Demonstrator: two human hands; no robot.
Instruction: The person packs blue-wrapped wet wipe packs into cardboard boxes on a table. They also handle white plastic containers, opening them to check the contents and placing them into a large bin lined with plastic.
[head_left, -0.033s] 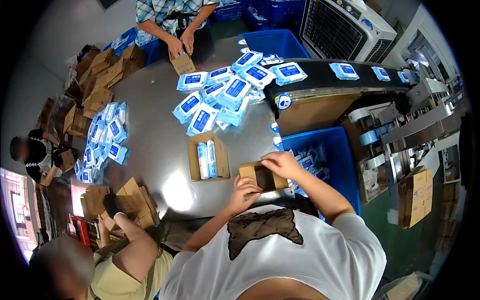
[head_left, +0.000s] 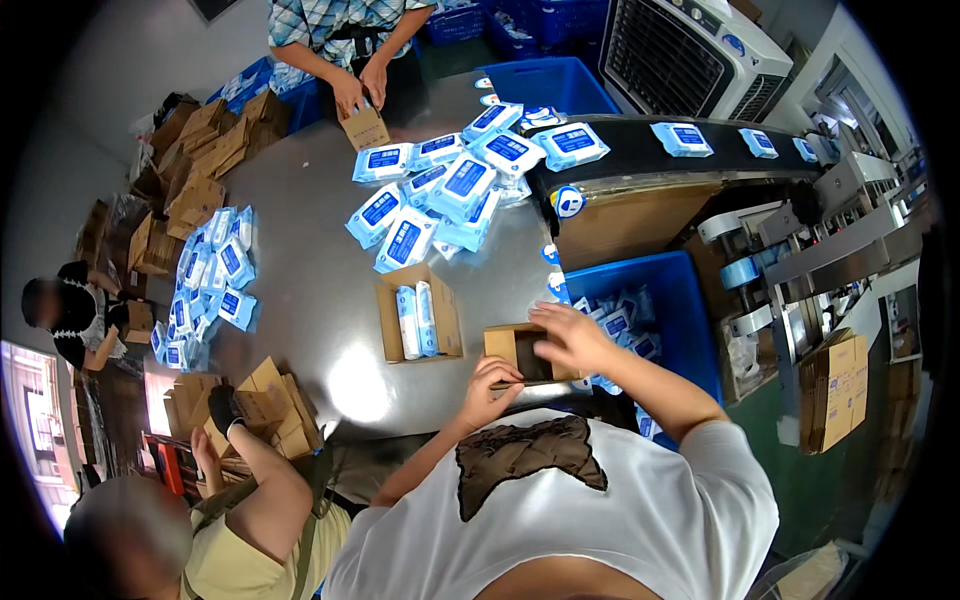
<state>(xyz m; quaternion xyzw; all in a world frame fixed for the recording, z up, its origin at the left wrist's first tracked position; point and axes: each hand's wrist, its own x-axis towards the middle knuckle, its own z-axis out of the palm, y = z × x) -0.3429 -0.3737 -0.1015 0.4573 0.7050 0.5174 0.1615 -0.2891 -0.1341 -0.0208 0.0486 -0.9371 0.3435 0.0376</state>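
Observation:
An open cardboard box (head_left: 504,343) rests near the table's front edge, its dark inside facing up. My left hand (head_left: 488,388) grips its near edge, fingers closed on the cardboard. Above the box's right side is my right hand (head_left: 572,338), fingers outstretched and holding nothing; whether they touch the cardboard I cannot tell. Left of that box stands another open carton (head_left: 446,318) with white and blue wipes packs (head_left: 418,320) on edge inside. Beyond it lies a heap of similar wipes packs (head_left: 466,182).
A conveyor (head_left: 630,140) carries packs at the back right. Beside my right arm is a blue bin (head_left: 700,325) of packs. Co-workers handle cartons across the table (head_left: 300,250) and at the left. Another pack pile (head_left: 212,270) and folded cartons (head_left: 265,395) lie leftward.
My right hand has left the box's far rim and come over its right side, fingers spreading. The packs on the conveyor have shifted slightly left. My left hand stays on the near edge.

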